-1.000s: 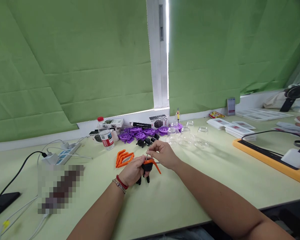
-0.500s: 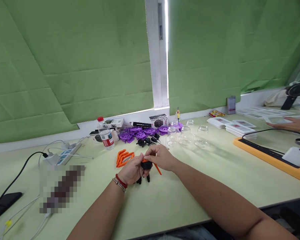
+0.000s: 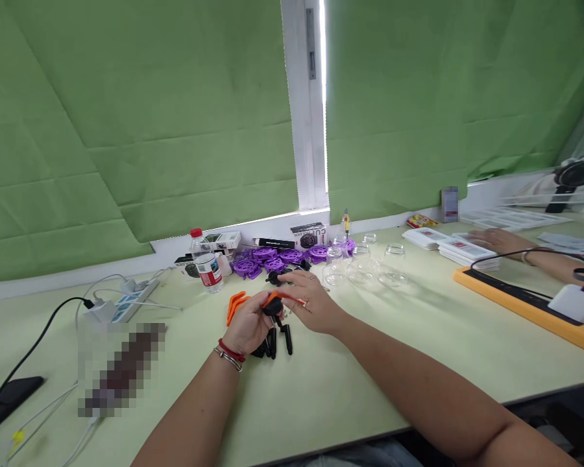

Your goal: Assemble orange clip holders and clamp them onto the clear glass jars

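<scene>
In the upper part of the frame, green sheets [image 3: 175,117] hang on both sides of a white window frame [image 3: 307,143]. Left of the centre there stands a clear bottle [image 3: 209,271] with a red cap [image 3: 196,232]. More to the left, a power strip [image 3: 132,299] lies on the pale tabletop [image 3: 442,324]. In the lower left corner lies a flat black device [image 3: 12,405]. At the right side, an orange-edged board [image 3: 520,313] carries a white adapter [image 3: 577,306]; behind this board are stacked white cards [image 3: 468,255].
</scene>
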`<control>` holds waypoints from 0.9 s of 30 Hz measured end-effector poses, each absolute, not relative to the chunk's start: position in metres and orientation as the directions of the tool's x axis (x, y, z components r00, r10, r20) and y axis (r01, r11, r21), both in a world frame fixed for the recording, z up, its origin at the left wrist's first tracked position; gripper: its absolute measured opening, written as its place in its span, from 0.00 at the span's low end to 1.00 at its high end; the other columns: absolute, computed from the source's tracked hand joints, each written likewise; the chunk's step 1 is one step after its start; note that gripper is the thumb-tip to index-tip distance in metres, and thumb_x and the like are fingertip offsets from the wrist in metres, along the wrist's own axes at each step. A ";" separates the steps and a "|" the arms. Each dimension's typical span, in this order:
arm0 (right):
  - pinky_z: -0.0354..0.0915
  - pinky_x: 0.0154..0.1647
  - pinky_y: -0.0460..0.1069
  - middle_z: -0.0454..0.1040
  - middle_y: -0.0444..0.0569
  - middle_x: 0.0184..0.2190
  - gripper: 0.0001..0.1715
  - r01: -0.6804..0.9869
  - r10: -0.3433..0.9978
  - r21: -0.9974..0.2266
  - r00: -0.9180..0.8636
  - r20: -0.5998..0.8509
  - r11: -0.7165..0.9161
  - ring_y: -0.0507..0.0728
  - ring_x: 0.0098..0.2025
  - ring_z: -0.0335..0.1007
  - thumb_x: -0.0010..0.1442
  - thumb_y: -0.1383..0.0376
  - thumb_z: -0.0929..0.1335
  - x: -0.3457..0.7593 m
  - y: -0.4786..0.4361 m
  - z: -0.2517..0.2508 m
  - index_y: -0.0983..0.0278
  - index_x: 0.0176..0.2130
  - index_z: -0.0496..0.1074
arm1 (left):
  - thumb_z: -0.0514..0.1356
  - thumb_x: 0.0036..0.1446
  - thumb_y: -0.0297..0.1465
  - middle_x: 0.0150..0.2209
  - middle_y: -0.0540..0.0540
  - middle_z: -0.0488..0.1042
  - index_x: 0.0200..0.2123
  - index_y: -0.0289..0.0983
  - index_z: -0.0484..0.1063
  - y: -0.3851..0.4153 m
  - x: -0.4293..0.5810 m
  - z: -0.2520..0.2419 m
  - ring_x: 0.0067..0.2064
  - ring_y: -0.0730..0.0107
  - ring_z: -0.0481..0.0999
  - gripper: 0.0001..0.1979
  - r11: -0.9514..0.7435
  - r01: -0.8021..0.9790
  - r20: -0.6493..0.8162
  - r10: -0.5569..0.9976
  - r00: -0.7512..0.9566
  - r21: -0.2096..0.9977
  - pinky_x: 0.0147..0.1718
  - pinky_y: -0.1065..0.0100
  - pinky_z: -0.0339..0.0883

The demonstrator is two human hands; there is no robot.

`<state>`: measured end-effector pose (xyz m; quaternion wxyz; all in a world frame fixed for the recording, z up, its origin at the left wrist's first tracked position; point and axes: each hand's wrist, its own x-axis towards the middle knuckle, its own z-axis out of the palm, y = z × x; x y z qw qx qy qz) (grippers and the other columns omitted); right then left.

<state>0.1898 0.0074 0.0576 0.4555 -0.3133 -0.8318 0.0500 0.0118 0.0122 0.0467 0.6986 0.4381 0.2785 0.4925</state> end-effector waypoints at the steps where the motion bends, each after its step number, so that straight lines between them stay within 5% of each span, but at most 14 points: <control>1: 0.54 0.56 0.57 0.72 0.51 0.49 0.14 0.479 0.558 -0.375 -0.331 0.761 0.794 0.60 0.53 0.62 0.61 0.66 0.64 0.190 0.008 0.058 0.59 0.45 0.75 | 0.56 0.57 0.29 0.30 0.44 0.74 0.35 0.31 0.73 0.014 0.010 0.047 0.28 0.70 0.72 0.08 0.118 -0.462 0.039 0.948 0.315 0.879 0.32 0.67 0.68; 6: 0.59 0.48 0.53 0.74 0.51 0.36 0.11 0.549 0.610 -0.423 -0.212 0.763 0.720 0.57 0.42 0.67 0.60 0.65 0.63 0.189 0.005 0.059 0.62 0.36 0.75 | 0.54 0.56 0.22 0.30 0.42 0.75 0.33 0.28 0.74 0.026 0.000 0.049 0.29 0.69 0.74 0.08 0.084 -0.604 -0.061 0.996 0.058 0.792 0.33 0.65 0.71; 10: 0.59 0.31 0.50 0.73 0.50 0.26 0.16 0.760 0.905 -0.506 -0.268 0.329 0.409 0.57 0.31 0.68 0.58 0.56 0.65 0.178 0.002 0.049 0.63 0.27 0.73 | 0.51 0.59 0.23 0.29 0.43 0.74 0.30 0.30 0.73 0.033 -0.004 0.048 0.31 0.70 0.74 0.12 0.054 -0.649 -0.095 0.995 -0.029 0.759 0.36 0.64 0.73; 15: 0.55 0.23 0.48 0.74 0.53 0.28 0.19 0.863 0.976 -0.469 -0.216 -0.008 0.187 0.59 0.28 0.69 0.48 0.50 0.70 0.164 0.001 0.028 0.63 0.27 0.72 | 0.50 0.59 0.22 0.31 0.42 0.75 0.29 0.31 0.72 0.037 -0.006 0.045 0.34 0.69 0.76 0.11 0.042 -0.676 -0.130 0.988 -0.080 0.736 0.39 0.62 0.74; 22: 0.53 0.22 0.47 0.74 0.53 0.31 0.07 0.871 0.979 -0.462 -0.203 -0.033 0.165 0.59 0.30 0.69 0.47 0.63 0.69 0.166 0.009 0.021 0.65 0.28 0.71 | 0.51 0.58 0.22 0.32 0.41 0.75 0.31 0.31 0.72 0.042 -0.009 0.039 0.36 0.68 0.77 0.10 0.039 -0.697 -0.129 0.989 -0.077 0.716 0.40 0.61 0.74; 27: 0.50 0.24 0.46 0.72 0.47 0.27 0.06 0.785 0.950 -0.537 -0.282 0.131 0.308 0.53 0.27 0.64 0.53 0.63 0.67 0.170 0.013 0.026 0.64 0.29 0.70 | 0.49 0.59 0.23 0.33 0.37 0.76 0.33 0.29 0.72 0.036 -0.004 0.043 0.39 0.63 0.78 0.12 0.077 -0.692 -0.112 0.994 -0.006 0.718 0.41 0.59 0.75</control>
